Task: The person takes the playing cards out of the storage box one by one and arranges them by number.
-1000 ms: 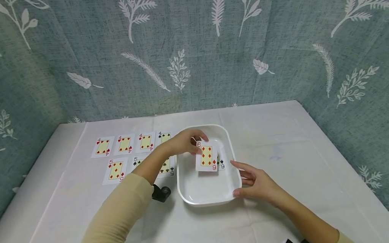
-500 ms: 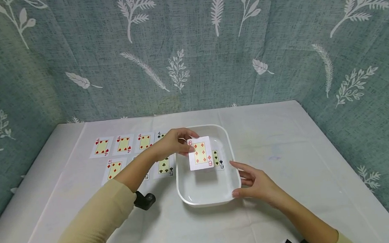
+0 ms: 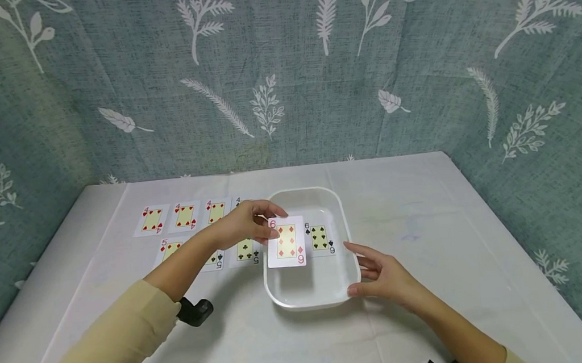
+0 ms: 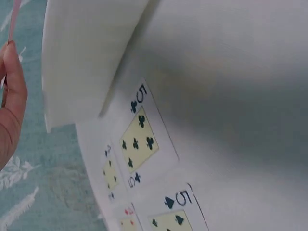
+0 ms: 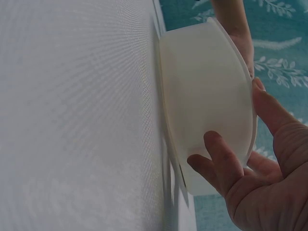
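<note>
While the six of diamonds [image 3: 286, 242] is pinched by its upper left corner between thumb and fingers of the left hand [image 3: 245, 224], it is held face up over the left rim of the white tray [image 3: 308, 300], clear of the surface [image 3: 434, 307]. A corner pinch this slight could be lost, and the card judged likely to flutter down askew or drop back into the tray onto the six of spades [image 3: 319, 238] lying there. The right hand [image 3: 380, 274] is laid against the tray's right wall, thumb and fingers curled lightly round the rim; were that hold eased, the tray could be nudged. Just left, the five of clubs [image 3: 245, 249] and its neighbours could be brushed crooked by the sleeve [image 3: 114, 343].
</note>
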Motion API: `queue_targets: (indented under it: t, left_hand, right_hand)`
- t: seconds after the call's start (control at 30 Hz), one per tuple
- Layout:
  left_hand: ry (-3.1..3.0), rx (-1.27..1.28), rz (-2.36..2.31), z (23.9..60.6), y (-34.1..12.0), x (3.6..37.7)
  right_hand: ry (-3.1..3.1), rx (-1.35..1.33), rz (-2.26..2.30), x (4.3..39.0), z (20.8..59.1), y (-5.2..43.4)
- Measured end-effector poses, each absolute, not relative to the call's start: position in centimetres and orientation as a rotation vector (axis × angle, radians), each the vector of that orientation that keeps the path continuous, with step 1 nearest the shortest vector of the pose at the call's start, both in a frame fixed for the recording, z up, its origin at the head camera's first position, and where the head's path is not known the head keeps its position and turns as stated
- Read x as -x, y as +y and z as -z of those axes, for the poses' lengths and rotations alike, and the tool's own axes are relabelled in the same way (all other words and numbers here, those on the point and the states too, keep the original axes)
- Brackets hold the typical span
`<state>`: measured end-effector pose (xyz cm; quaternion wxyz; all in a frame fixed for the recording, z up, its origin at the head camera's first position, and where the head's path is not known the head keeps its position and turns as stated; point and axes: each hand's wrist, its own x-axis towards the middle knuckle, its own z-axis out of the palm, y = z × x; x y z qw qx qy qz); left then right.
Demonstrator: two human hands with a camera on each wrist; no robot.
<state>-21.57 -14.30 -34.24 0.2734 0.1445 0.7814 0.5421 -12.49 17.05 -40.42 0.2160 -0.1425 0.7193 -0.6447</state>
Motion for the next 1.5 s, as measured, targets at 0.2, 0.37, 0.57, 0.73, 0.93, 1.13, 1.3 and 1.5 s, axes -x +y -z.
queue_targets:
  t: [0.2,0.37,0.57,0.73,0.93,1.13,1.3,1.5]
  left_hand:
    - [2.128,-0.426,-1.449,34.2,-15.4,20.6]
    - [2.156,-0.454,-1.455,34.1,-16.5,19.7]
    - [2.165,-0.436,-1.453,33.8,-18.1,18.7]
    - [2.172,-0.426,-1.443,33.6,-19.5,17.9]
    - [2.214,-0.411,-1.414,33.6,-21.2,16.9]
    - [2.244,-0.434,-1.378,34.1,-22.4,15.7]
    - [2.262,-0.484,-1.343,34.4,-22.8,15.0]
    - [2.248,-0.474,-1.343,35.3,-23.0,15.1]
  right_hand:
    - [1.973,0.403,1.799,12.4,40.5,17.1]
    - [1.967,0.397,1.804,12.4,40.5,17.1]
    - [1.973,0.392,1.802,12.5,40.5,17.1]
    - [1.978,0.392,1.805,12.6,40.5,17.1]
    - [1.983,0.400,1.804,12.6,40.6,17.1]
    - [1.984,0.415,1.806,12.6,40.6,17.0]
    - [1.989,0.400,1.803,12.6,40.5,17.0]
    - [1.984,0.404,1.806,12.6,40.6,17.0]
